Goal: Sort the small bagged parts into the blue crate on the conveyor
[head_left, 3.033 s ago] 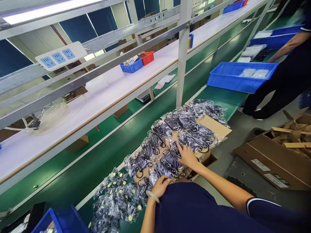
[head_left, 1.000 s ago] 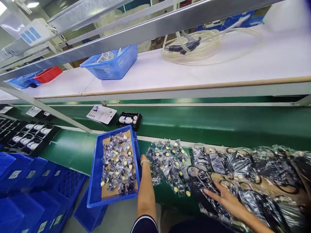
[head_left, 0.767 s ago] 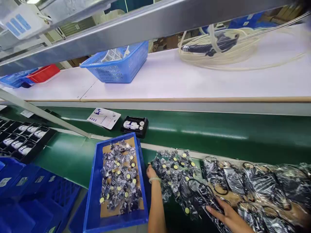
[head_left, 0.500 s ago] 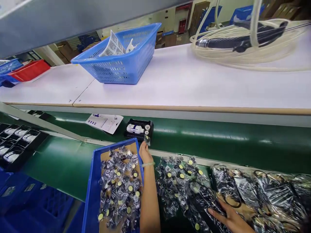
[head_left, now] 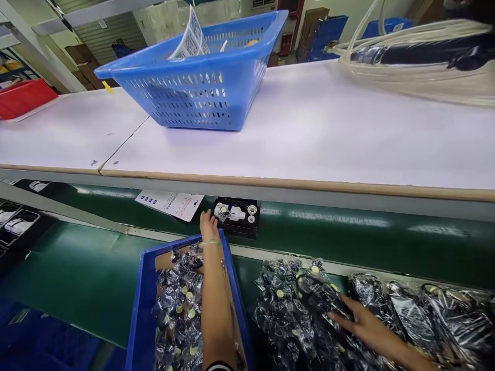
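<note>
Far left, black moulded trays (head_left: 17,224) holding white parts sit on the green conveyor belt (head_left: 93,268); they have slid toward the frame edge as my head dropped and leaned forward. Next comes the blue plastic bin (head_left: 141,304) lined with cardboard and filled with small clear bags of black parts with yellow dots (head_left: 180,309). My left forearm lies along this bin, and my left hand (head_left: 209,225) has travelled past its far rim. Half a second ago that hand pinched a small bagged piece above the rim; now it rests at the left edge of the black tray with the white bottle and two white rings (head_left: 236,214), beside the printed white leaflet (head_left: 170,203). Its fingers are curled and close together; I cannot tell whether the piece is still between them. I judge the piece to be going into that tray.

To the right, a loose heap of the same dotted bags (head_left: 288,304) lies on the belt. My right hand (head_left: 353,322) lies flat, fingers spread, on the clear bags of black looped cords (head_left: 425,314), hardly moved since a moment ago. Above, the white shelf (head_left: 309,139) carries a blue perforated basket (head_left: 197,77) and coiled clear tubing (head_left: 417,62).
</note>
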Available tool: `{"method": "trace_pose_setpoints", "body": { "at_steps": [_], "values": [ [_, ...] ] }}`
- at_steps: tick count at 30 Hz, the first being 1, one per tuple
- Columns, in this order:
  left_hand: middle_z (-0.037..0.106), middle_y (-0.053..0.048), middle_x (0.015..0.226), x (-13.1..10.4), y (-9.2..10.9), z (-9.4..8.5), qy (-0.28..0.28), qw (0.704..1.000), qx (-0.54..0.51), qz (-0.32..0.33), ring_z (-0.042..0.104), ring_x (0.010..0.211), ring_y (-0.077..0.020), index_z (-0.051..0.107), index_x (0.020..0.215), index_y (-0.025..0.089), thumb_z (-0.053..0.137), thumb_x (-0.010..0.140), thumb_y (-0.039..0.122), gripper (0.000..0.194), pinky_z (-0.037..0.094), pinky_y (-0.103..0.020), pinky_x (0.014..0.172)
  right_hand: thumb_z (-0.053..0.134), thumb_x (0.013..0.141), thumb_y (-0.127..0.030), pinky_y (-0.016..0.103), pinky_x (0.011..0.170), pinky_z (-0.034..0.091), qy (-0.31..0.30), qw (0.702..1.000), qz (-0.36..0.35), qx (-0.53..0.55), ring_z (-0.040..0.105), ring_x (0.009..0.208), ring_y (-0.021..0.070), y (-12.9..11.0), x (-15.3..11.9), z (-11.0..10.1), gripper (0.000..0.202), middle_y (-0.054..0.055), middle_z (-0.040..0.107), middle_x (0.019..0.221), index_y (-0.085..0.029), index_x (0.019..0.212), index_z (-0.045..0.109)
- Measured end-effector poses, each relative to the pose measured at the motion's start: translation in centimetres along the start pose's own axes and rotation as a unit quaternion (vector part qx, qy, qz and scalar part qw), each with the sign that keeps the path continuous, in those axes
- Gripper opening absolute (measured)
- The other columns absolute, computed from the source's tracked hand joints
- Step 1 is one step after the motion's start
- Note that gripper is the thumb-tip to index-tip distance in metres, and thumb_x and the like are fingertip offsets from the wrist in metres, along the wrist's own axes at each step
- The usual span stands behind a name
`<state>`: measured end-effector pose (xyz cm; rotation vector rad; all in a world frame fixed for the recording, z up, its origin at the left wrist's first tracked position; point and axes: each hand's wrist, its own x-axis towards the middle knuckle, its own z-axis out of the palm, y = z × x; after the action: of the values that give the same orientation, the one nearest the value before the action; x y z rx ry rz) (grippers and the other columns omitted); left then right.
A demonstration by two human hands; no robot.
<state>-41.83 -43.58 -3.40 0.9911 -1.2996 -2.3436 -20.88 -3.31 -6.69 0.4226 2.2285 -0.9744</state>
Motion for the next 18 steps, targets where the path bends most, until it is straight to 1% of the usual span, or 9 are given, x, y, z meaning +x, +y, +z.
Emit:
{"method": "trace_pose_setpoints", "body": {
  "at_steps": [2, 5, 7, 9, 11, 12, 15, 17, 18],
  "values": [
    [0.031, -0.013, 0.152, -0.3, 1.2, -1.6, 0.0, 0.999, 0.029, 0.028, 0.037, 0.136, -0.0265, 0.034, 0.142, 0.019, 0.059, 0.086, 0.028, 0.062, 0.034, -0.039, 0.112, 0.059, 0.063, -0.075, 0.049, 0.101, 0.045, -0.015, 0.999, -0.043, -0.03, 0.046, 0.124, 0.0405, -1.9, 1.8, -0.6, 0.095, 0.016, 0.048, 0.139, -0.012, 0.134, 0.052],
    [0.033, -0.009, 0.151, -3.1, 1.2, -4.5, 0.005, 0.977, 0.168, 0.13, 0.035, 0.137, -0.0246, 0.036, 0.142, 0.026, 0.064, 0.083, 0.039, 0.067, 0.033, -0.038, 0.112, 0.057, 0.073, -0.068, 0.047, 0.097, 0.047, -0.037, 0.985, -0.139, -0.096, 0.052, 0.118, 0.0392, -6.4, 5.2, -1.6, 0.085, 0.017, 0.051, 0.136, -0.011, 0.136, 0.05],
    [0.033, -0.01, 0.151, -6.3, -0.3, -6.6, -0.002, 0.921, 0.321, 0.222, 0.031, 0.139, -0.0263, 0.034, 0.144, 0.025, 0.06, 0.084, 0.046, 0.069, 0.029, -0.042, 0.114, 0.055, 0.079, -0.059, 0.046, 0.093, 0.049, -0.049, 0.962, -0.226, -0.148, 0.057, 0.111, 0.0378, -10.4, 7.7, -2.0, 0.071, 0.017, 0.057, 0.13, -0.012, 0.132, 0.052],
    [0.023, -0.013, 0.156, -9.6, -2.9, -8.4, -0.044, 0.848, 0.45, 0.277, 0.018, 0.144, -0.0281, 0.029, 0.147, 0.021, 0.059, 0.084, 0.045, 0.073, 0.019, -0.045, 0.118, 0.053, 0.084, -0.049, 0.046, 0.086, 0.051, -0.036, 0.933, -0.287, -0.215, 0.061, 0.104, 0.0368, -14.8, 10.3, -2.0, 0.06, 0.018, 0.06, 0.123, -0.011, 0.13, 0.052],
    [0.014, -0.014, 0.158, -12.4, -5.9, -10.0, -0.091, 0.799, 0.525, 0.28, 0.005, 0.146, -0.0294, 0.026, 0.148, 0.017, 0.058, 0.084, 0.041, 0.075, 0.009, -0.047, 0.119, 0.055, 0.086, -0.04, 0.046, 0.083, 0.052, -0.018, 0.902, -0.312, -0.297, 0.061, 0.102, 0.0373, -19.2, 13.0, -1.4, 0.053, 0.019, 0.062, 0.12, -0.011, 0.13, 0.052],
    [0.012, -0.014, 0.159, -13.3, -7.3, -10.8, -0.106, 0.789, 0.545, 0.263, 0.001, 0.147, -0.0294, 0.026, 0.148, 0.015, 0.055, 0.085, 0.036, 0.073, 0.005, -0.047, 0.119, 0.058, 0.085, -0.036, 0.046, 0.082, 0.052, -0.015, 0.888, -0.31, -0.339, 0.062, 0.101, 0.0378, -21.1, 14.3, -0.9, 0.05, 0.02, 0.063, 0.117, -0.011, 0.129, 0.053],
    [0.015, -0.013, 0.158, -14.4, -10.3, -12.6, -0.115, 0.808, 0.54, 0.207, -0.002, 0.147, -0.0292, 0.03, 0.147, 0.014, 0.049, 0.083, 0.024, 0.068, -0.005, -0.047, 0.119, 0.066, 0.076, -0.02, 0.045, 0.079, 0.052, -0.02, 0.868, -0.277, -0.411, 0.064, 0.096, 0.039, -25.4, 17.7, 1.2, 0.045, 0.022, 0.066, 0.108, -0.009, 0.119, 0.06],
    [0.02, -0.014, 0.157, -14.1, -10.9, -13.5, -0.12, 0.81, 0.543, 0.186, 0.001, 0.147, -0.0297, 0.028, 0.148, 0.013, 0.047, 0.079, 0.018, 0.071, -0.007, -0.047, 0.118, 0.065, 0.072, -0.013, 0.043, 0.079, 0.052, -0.024, 0.867, -0.257, -0.425, 0.065, 0.093, 0.0379, -26.7, 19.6, 2.6, 0.039, 0.023, 0.068, 0.102, -0.005, 0.111, 0.064],
    [0.021, -0.015, 0.156, -13.9, -10.8, -13.7, -0.127, 0.799, 0.56, 0.18, 0.002, 0.147, -0.0299, 0.026, 0.149, 0.011, 0.046, 0.079, 0.015, 0.073, -0.005, -0.048, 0.119, 0.062, 0.073, -0.012, 0.041, 0.08, 0.051, -0.024, 0.866, -0.252, -0.43, 0.065, 0.094, 0.0364, -26.9, 20.4, 3.3, 0.036, 0.023, 0.068, 0.1, -0.003, 0.107, 0.065]
  ]
}}
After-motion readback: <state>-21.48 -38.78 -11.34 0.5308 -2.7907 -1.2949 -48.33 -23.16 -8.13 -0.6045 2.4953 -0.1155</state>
